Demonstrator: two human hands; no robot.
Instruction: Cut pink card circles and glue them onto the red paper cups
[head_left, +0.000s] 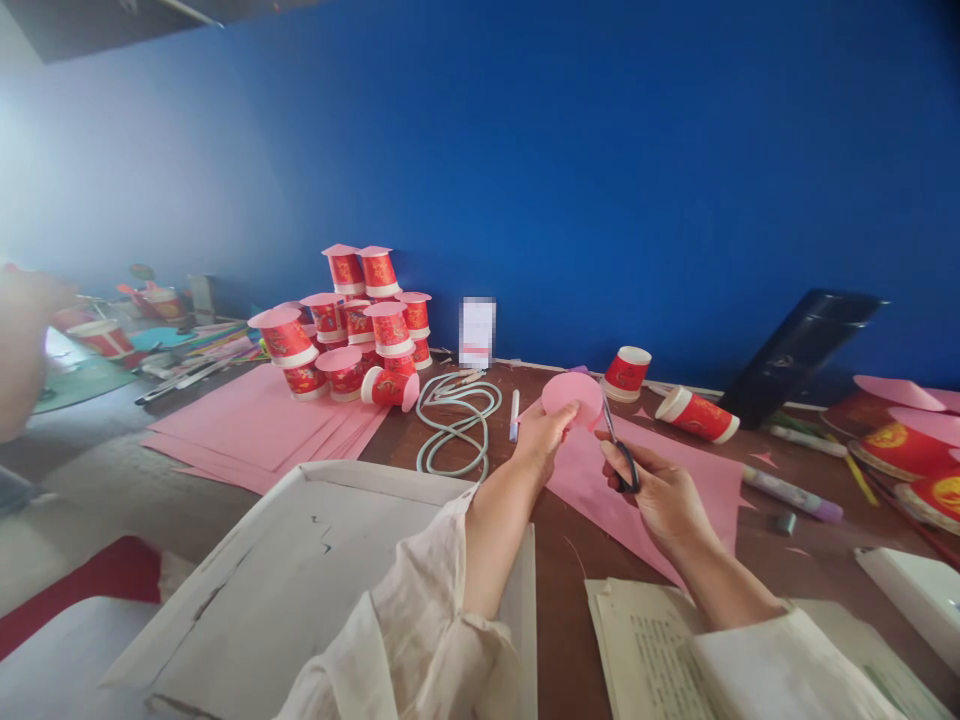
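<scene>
Between thumb and fingers, my left hand grips a round pink paper disc by its lower edge. My right hand is closed around the black handles of a pair of scissors. The scissor blades point up and lie along the disc's right edge; I cannot tell whether they are parted. Below both hands a sheet of pink paper lies on the brown table. Behind the disc stands a red paper cup, and another red cup lies on its side to the right.
Stacked red cups with pink paper tops stand left, beside pink sheets. A coiled pale cable lies mid-table. A white box lid and printed papers are nearest me. A dark upright object leans right. Another person's arm shows far left.
</scene>
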